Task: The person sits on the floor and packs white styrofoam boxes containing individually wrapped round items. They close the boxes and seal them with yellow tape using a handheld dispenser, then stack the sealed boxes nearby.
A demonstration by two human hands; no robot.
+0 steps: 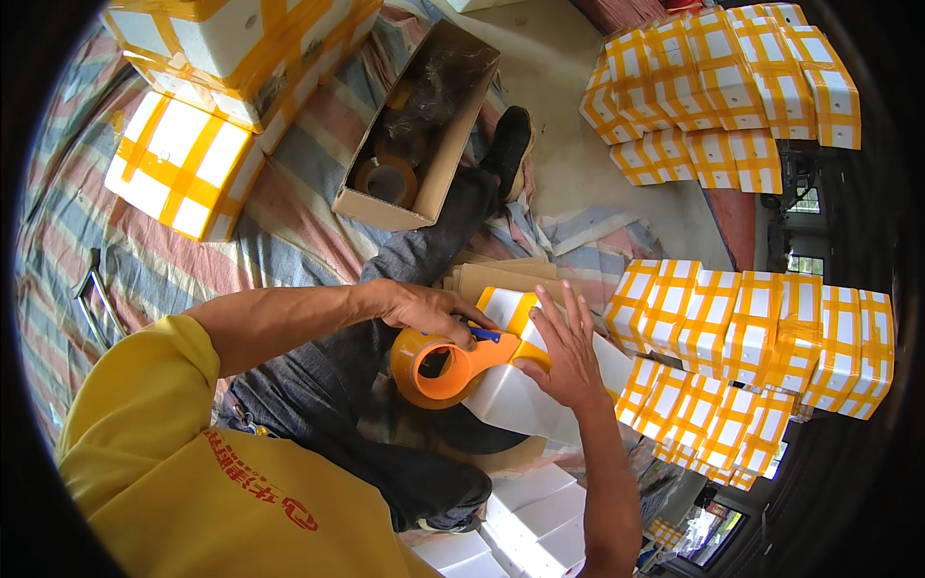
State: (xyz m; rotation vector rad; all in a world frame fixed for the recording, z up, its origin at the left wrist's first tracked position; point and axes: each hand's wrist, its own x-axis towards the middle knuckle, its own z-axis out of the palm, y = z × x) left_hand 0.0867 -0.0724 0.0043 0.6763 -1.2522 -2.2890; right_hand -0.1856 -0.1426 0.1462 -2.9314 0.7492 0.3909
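Observation:
My left hand (430, 314) grips an orange tape dispenser (488, 354) with a blue part, loaded with a wide roll of yellow tape (408, 365). The dispenser's tip rests on a white foam box (520, 404) in front of me, at a yellow tape band (533, 347) across it. My right hand (567, 347) lies on the same box just right of the tip, fingers spread and thumb beside the band. Part of the box is hidden under the hands and dispenser.
An open cardboard box (452, 173) holds tape rolls (386, 180) and clear film. Flat cardboard pieces (498, 278) lie beyond the foam box. Taped foam boxes stand at upper left (181, 162), upper right (694, 79) and right (751, 318). Untaped white boxes (538, 498) sit below, on striped sheeting (303, 166).

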